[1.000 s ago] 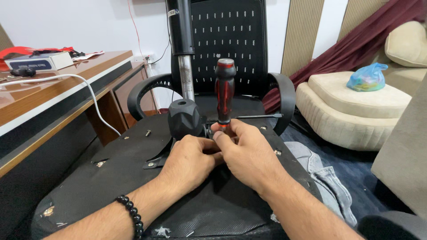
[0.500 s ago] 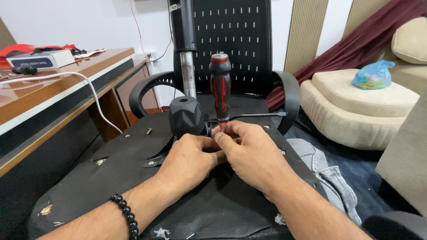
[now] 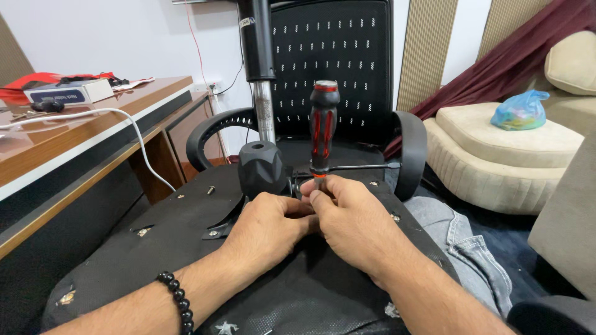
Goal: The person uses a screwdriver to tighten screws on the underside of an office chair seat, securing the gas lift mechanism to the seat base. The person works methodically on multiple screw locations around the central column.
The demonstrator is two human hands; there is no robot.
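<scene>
An upturned office chair seat [image 3: 155,260] lies before me, its black underside facing up. A red and black screwdriver [image 3: 323,127] stands upright on the seat's mechanism. My right hand [image 3: 354,220] is closed around the lower shaft of the screwdriver. My left hand [image 3: 264,226] presses against it from the left, fingertips meeting at the base of the tool. A black faceted knob [image 3: 261,166] sits just behind my left hand. The chrome gas cylinder [image 3: 265,111] rises behind the knob. A thin metal lever [image 3: 366,166] runs right from the mechanism.
The chair's mesh backrest [image 3: 347,62] and curved armrests [image 3: 413,152] stand behind. A wooden desk [image 3: 93,133] with a white cable and a box is on the left. A beige cushion seat [image 3: 515,149] with a blue plastic bag [image 3: 520,110] is at right. Loose screws lie on the seat.
The view has shifted slightly; the screwdriver stays upright and both hands stay at its base with only small finger movement.
</scene>
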